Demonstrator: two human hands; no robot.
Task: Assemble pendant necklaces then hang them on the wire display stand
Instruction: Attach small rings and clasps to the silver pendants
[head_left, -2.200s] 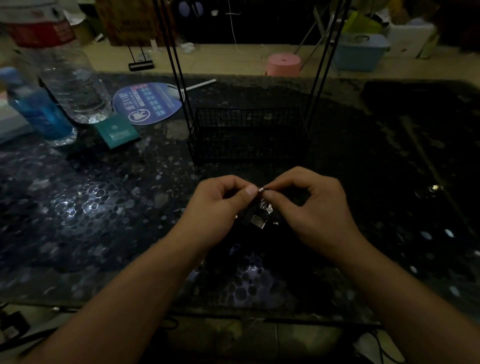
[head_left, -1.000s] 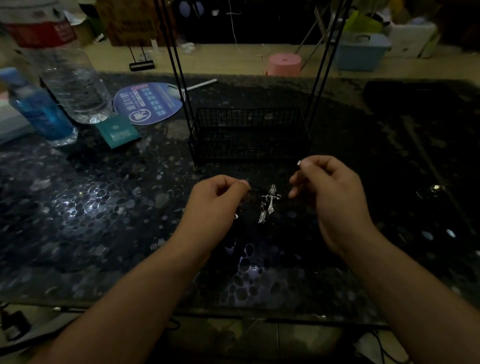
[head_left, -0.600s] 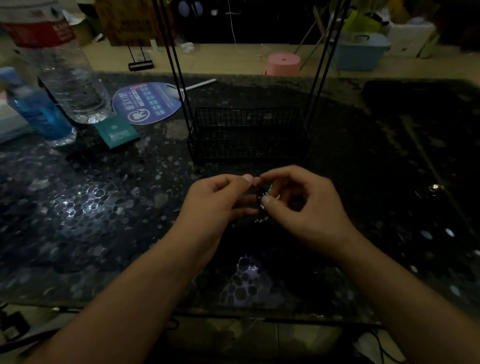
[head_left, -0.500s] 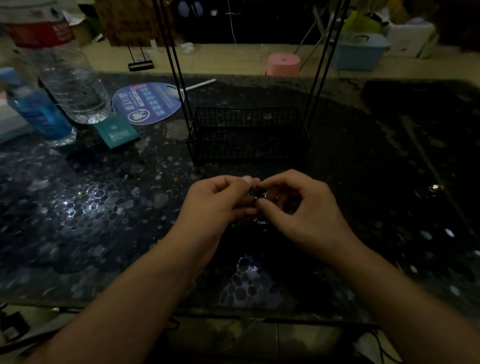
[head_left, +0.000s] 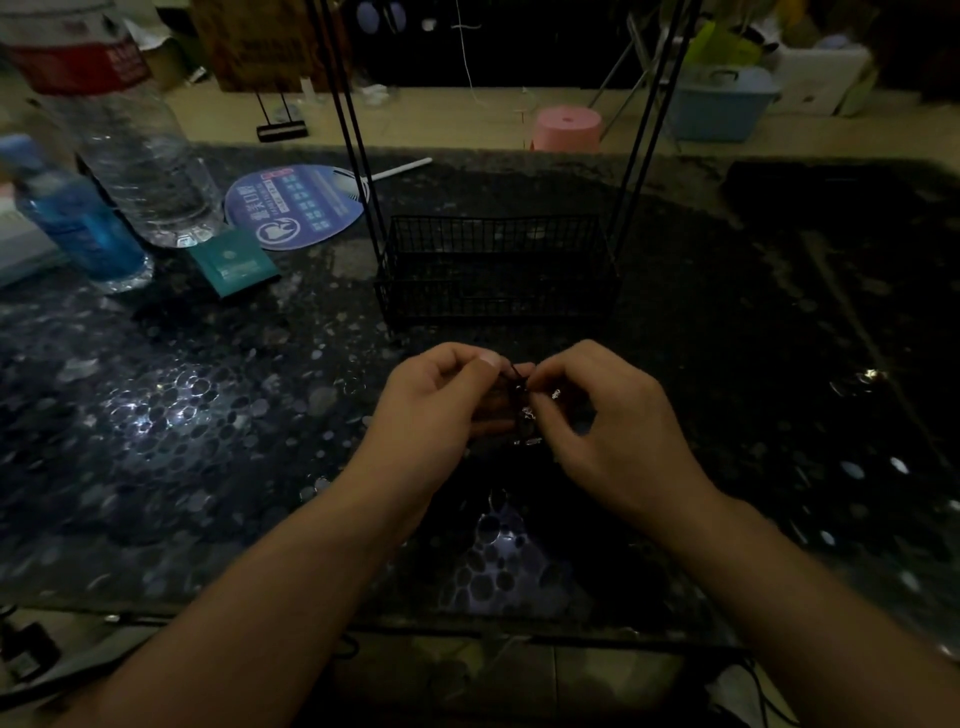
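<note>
Both hands meet just above the dark speckled counter (head_left: 156, 415), in front of the wire display stand (head_left: 493, 270). The left hand (head_left: 441, 410) pinches a thin black cord (head_left: 518, 375) between thumb and forefinger; the right hand (head_left: 597, 415) has its fingers curled around small silvery pendants (head_left: 529, 415) (too dim to make out their shapes), which hang between the two hands.

The wire display stand (head_left: 496, 270) loses its uprights past the top edge, so its hanging bars are unseen. Just before it, the pendant (head_left: 525, 415) shows only dim glints between curled fingers; its shape cannot be told. Left of the stand, the clear bottle (head_left: 130, 150) is cropped.
</note>
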